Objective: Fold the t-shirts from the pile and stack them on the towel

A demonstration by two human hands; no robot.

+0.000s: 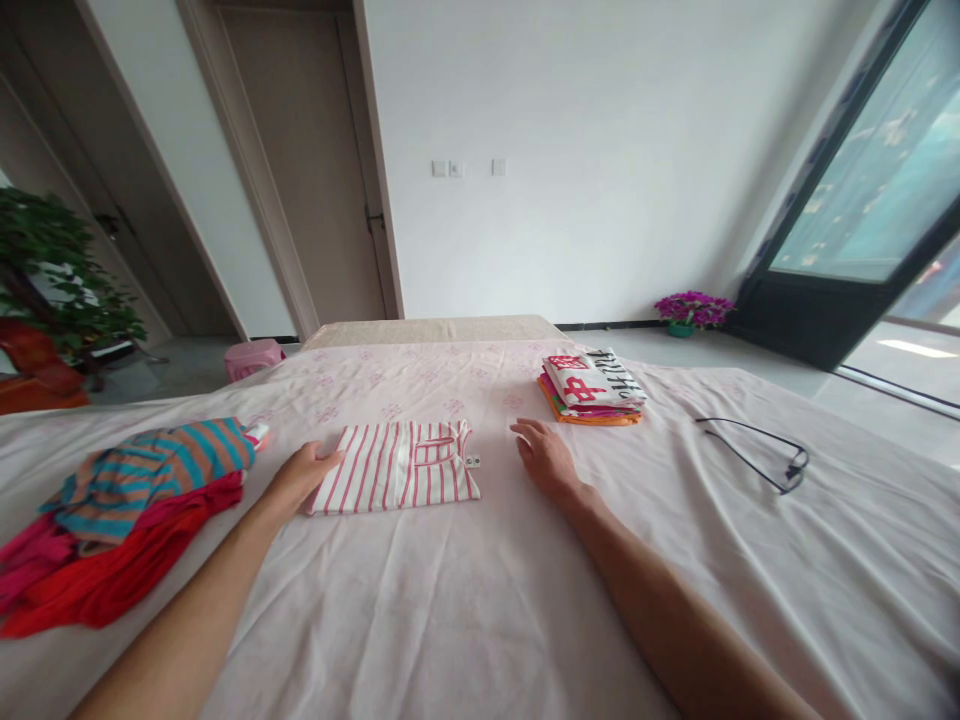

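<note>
A white shirt with red stripes [382, 470] lies folded flat on the cloth in front of me, its collar and a small tag toward the right. My left hand [306, 472] grips its left edge, thumb on top and the other fingers partly hidden. To the right of the shirt, my right hand [547, 458] hovers or rests just over the cloth; I cannot tell which. Its fingers are loosely bent and apart, with nothing in them. Beyond it sits a stack of folded clothes [592, 385], a white piece with red and black lettering on top.
A loose heap of clothes [150, 490], striped and red, lies at the left. Eyeglasses [795, 470] rest on the pale cloth [420, 620] at the right. Past its far edge are a pink stool [253, 358] and purple flowers [694, 310] by a wall.
</note>
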